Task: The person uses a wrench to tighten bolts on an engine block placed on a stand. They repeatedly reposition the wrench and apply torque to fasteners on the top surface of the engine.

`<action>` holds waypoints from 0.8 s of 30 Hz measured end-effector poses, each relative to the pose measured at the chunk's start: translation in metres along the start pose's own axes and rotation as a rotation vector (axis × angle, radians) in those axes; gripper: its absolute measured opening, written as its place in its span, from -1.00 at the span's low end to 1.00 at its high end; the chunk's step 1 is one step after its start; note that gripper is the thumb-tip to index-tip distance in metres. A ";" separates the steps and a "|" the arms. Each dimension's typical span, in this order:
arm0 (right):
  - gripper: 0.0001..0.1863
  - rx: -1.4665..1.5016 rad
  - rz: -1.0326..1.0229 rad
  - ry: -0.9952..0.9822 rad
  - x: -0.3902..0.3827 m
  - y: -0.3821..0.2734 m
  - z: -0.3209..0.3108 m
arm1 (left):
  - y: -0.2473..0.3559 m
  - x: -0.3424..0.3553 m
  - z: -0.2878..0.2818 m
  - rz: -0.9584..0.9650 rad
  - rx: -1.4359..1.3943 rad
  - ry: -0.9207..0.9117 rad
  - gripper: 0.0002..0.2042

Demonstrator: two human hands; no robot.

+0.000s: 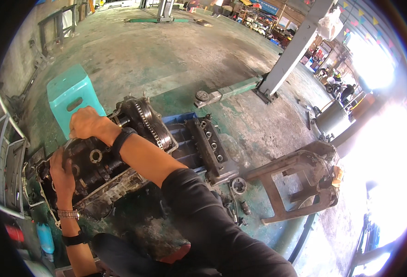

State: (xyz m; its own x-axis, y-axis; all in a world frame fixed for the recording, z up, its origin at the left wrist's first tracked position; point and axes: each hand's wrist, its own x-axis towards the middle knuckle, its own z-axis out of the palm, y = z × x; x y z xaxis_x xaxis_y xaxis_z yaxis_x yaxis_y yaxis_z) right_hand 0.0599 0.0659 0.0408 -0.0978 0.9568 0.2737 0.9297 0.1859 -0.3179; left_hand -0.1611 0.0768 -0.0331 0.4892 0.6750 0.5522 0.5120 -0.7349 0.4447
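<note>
In front of me lies a dark, oily engine block (120,173) with a timing chain (149,124) around the sprocket at its far right end. My right hand (88,123) is closed in a fist above the block's far left side, and what it grips is mostly hidden. A short greyish metal piece (67,143) shows between the two hands, too little to name. My left hand (63,177) is lower, over the block's left end, its fingers bent around the lower end of that piece and its thumb apart. The left fingertips are partly hidden.
A turquoise plastic stool (72,87) stands just beyond the block. To the right are a cylinder head cover (211,150) on a blue crate (180,119), loose small parts (239,186) and a rusty metal frame (300,182). A lift post (293,55) rises farther back; a blue bottle (45,237) is lower left.
</note>
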 end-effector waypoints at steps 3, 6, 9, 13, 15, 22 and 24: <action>-0.68 -0.068 0.022 -0.004 0.003 -0.002 0.005 | -0.002 0.000 0.001 -0.041 0.007 -0.023 -0.55; -0.65 -0.094 0.045 -0.024 0.006 -0.002 0.006 | -0.004 0.000 0.002 -0.058 -0.021 -0.035 -0.55; -0.63 -0.101 0.052 -0.040 0.011 -0.003 0.006 | -0.003 0.000 0.002 -0.067 -0.008 -0.028 -0.55; -0.51 -0.096 0.091 -0.078 0.014 -0.003 0.006 | -0.002 0.000 0.000 -0.065 -0.010 -0.031 -0.55; -0.50 -0.104 0.095 -0.065 0.013 -0.004 0.007 | -0.002 0.000 0.000 -0.049 0.015 -0.024 -0.55; -0.46 -0.102 0.209 -0.117 0.005 -0.012 0.007 | 0.001 0.002 0.000 -0.052 -0.042 0.002 -0.56; -0.45 -0.120 0.185 -0.048 0.002 -0.008 0.010 | 0.007 0.005 -0.001 0.051 -0.012 0.012 -0.56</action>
State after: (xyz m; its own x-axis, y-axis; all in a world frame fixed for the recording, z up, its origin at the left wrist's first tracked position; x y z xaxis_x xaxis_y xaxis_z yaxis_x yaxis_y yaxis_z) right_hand 0.0490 0.0689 0.0347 0.0641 0.9822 0.1764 0.9687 -0.0188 -0.2475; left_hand -0.1561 0.0749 -0.0270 0.5057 0.6357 0.5832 0.4781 -0.7693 0.4239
